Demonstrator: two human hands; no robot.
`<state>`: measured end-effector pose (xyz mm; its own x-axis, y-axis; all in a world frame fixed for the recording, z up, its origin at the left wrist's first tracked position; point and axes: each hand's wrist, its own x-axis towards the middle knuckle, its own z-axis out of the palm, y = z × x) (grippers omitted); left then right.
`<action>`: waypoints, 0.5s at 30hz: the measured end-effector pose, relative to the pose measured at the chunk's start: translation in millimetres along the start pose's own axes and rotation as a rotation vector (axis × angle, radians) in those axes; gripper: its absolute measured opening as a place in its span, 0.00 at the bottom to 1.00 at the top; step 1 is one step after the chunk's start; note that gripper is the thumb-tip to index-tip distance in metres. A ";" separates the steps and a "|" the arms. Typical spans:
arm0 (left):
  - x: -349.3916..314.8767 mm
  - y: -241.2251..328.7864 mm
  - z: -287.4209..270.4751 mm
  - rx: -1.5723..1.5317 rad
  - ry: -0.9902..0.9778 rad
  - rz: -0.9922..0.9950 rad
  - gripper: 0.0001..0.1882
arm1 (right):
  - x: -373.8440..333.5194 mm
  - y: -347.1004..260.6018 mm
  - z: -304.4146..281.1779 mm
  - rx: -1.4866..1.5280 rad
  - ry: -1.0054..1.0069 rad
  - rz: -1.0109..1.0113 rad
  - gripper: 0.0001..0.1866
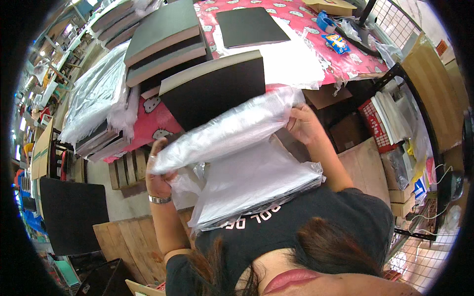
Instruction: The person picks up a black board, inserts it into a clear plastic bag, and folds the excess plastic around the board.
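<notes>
Head cam = L one of a pair on my head, wide fisheye, upright, unmirrored. Looks down over my shirt (286, 209), w/ my L fingers (157, 147) & R fingers (296, 113) close, approx mid-pic; counter (291, 17) farther up top. Edges bend nr rim.

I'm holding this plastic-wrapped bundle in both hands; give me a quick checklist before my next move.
1. Left hand gripping the plastic-wrapped bundle: ok, at its left end.
2. Right hand gripping: ok, at its right end.
3. Wrap smooth: not ok, it's wrinkled.
4. Plastic-covered pile below tidy: not ok, loose plastic sticks out.
5. Bundle clear of the thick black book: cannot tell, they overlap in view.
</notes>
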<state>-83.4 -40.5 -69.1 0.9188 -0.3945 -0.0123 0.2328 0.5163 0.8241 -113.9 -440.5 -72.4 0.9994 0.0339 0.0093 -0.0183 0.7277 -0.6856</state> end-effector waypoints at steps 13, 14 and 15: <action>28.6 -199.6 -167.1 -0.094 -0.009 -0.586 0.11 | 21.6 109.2 -225.5 -0.863 -0.319 0.188 0.12; 26.2 -204.2 -172.7 0.224 0.095 -0.559 0.10 | 29.0 110.0 -220.7 -1.092 -0.375 0.117 0.12; 29.8 -202.3 -168.4 0.578 0.178 -0.560 0.10 | 30.2 106.5 -210.1 -1.318 -0.396 0.041 0.12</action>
<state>-49.5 -28.7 -331.6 0.7633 -0.3263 -0.5576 0.5154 -0.2130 0.8301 -79.3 -505.9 -298.1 0.9196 0.3921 0.0253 0.2169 -0.4527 -0.8649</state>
